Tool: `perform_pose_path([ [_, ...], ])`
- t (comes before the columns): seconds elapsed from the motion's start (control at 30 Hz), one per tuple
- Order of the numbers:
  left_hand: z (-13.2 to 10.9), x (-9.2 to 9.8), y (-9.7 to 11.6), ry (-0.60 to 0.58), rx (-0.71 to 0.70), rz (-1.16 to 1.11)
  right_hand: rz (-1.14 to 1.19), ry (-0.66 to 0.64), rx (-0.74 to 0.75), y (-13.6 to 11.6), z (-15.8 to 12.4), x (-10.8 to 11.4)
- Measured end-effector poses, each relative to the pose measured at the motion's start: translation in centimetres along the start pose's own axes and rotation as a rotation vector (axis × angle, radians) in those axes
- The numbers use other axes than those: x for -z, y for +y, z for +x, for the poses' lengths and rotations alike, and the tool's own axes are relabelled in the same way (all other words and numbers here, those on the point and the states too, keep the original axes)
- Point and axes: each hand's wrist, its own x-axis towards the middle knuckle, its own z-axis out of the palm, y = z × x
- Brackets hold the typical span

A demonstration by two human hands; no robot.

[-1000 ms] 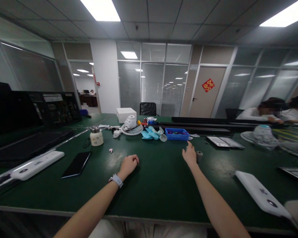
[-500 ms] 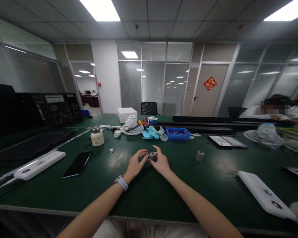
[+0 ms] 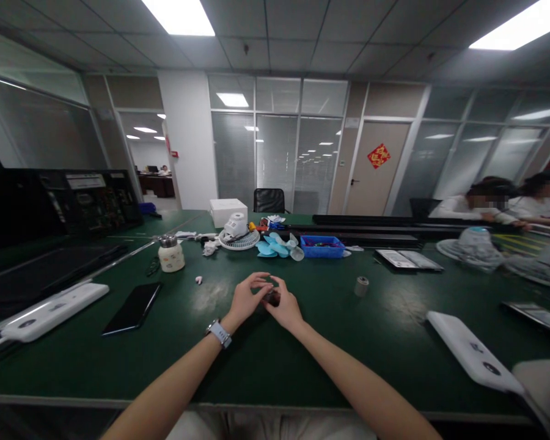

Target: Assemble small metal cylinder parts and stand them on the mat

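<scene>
Above the green table, my two hands meet around a small dark metal cylinder (image 3: 271, 297), mostly hidden by the fingers. My right hand (image 3: 285, 307) grips it between thumb and fingers from the right. From the left, my left hand (image 3: 247, 299), with a watch (image 3: 219, 333) on its wrist, closes its thumb and fingertips on the cylinder's top. Off to the right a similar grey metal cylinder (image 3: 361, 286) stands upright on the table.
Beyond my hands lie light-blue fan blades (image 3: 279, 245), a blue tray (image 3: 322, 247) and a white fan part (image 3: 236, 231). A phone (image 3: 132, 309) and a cream jar (image 3: 171, 255) are on the left. A white device (image 3: 472, 351) lies right. Other people (image 3: 467, 205) sit at far right.
My left hand has moved in from beside the cylinder to close its fingers on it. The view has shifted a little, so the table's things appear further left.
</scene>
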Motion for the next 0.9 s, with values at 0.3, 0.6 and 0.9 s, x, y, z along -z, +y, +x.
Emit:
perform_pose_path([
  [0.3, -0.3, 3.5, -3.0, -0.039, 0.100, 0.174, 0.122, 0.022, -0.071, 0.1, -0.1, 0.1],
  [0.6, -0.9, 3.7, -4.3, -0.226, 0.191, 0.219, 0.398, -0.011, -0.217, 0.6, 0.5, 0.3],
  [0.9, -0.6, 3.9, -3.5, -0.043, 0.290, 0.319, 0.976, -0.028, -0.719, -0.5, 0.5, 4.1],
])
